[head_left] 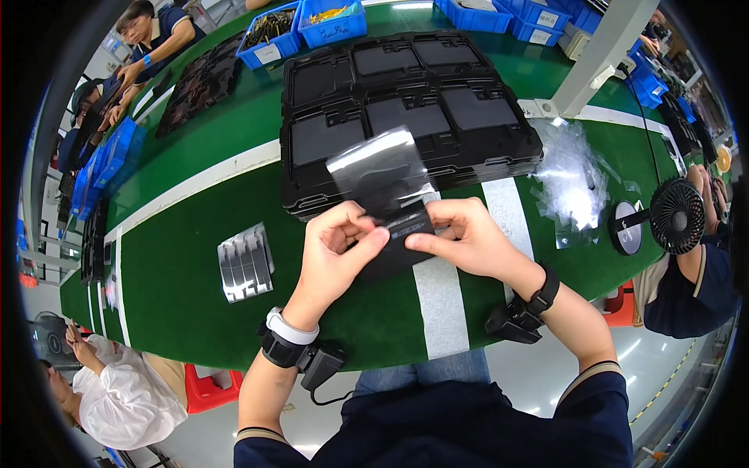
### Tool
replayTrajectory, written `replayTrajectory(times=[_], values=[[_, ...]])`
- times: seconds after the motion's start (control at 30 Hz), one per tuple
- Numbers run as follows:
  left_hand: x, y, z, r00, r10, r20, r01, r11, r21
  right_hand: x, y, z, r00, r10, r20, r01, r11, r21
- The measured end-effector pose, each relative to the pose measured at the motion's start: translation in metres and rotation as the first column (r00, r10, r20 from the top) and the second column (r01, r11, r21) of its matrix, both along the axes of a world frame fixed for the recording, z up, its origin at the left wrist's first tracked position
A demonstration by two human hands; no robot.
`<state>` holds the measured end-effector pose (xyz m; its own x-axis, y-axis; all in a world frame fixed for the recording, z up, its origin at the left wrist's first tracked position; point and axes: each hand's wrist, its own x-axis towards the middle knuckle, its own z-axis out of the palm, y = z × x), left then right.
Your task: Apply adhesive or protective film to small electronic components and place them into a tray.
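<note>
From the head camera, looking down on a green work table (195, 288) with white stripes: at the far edge sit blue bins (331, 22), one heaped with dark small parts, the next with yellowish bits, and more blue bins run along the right, their contents too small to tell. Nearer, a stack of black trays (406, 117) fills the middle of the table, each tray split into compartments that hold flat dark panels. Right of the stack lies a loose heap of clear plastic film (569, 179), and beyond it a small black fan (676, 216) stands by the table edge. On the left, a little fan of grey strips (245, 261) lies flat on the green. Now the hands, both raised just in front of the trays: the left hand (335, 249) curls in, thumb and fingers pinched on the lower left edge of a flat dark panel (398, 234); the right hand (468, 238) pinches its right edge, fingers folded over. A clear film sheet (378, 168) stands up off the panel, catching the light. Both wrists wear black straps
</note>
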<state>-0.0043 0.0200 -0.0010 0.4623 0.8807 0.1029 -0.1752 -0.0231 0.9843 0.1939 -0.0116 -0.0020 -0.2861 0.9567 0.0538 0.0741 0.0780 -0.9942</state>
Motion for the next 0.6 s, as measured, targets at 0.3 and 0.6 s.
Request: replayTrajectory(times=[0.3,0.6], values=[[0.002,-0.001,0.008,0.993,0.075,-0.094,-0.071,0.996,0.052,0.001,0.0,0.006,0.915,-0.25,-0.316,0.242,0.968,-0.063],[-0.002,0.003,0.001,0.928,0.366,-0.077,-0.337,0.907,0.251,0.014,-0.003,0.021,0.951,0.102,-0.291,-0.123,0.991,-0.054]])
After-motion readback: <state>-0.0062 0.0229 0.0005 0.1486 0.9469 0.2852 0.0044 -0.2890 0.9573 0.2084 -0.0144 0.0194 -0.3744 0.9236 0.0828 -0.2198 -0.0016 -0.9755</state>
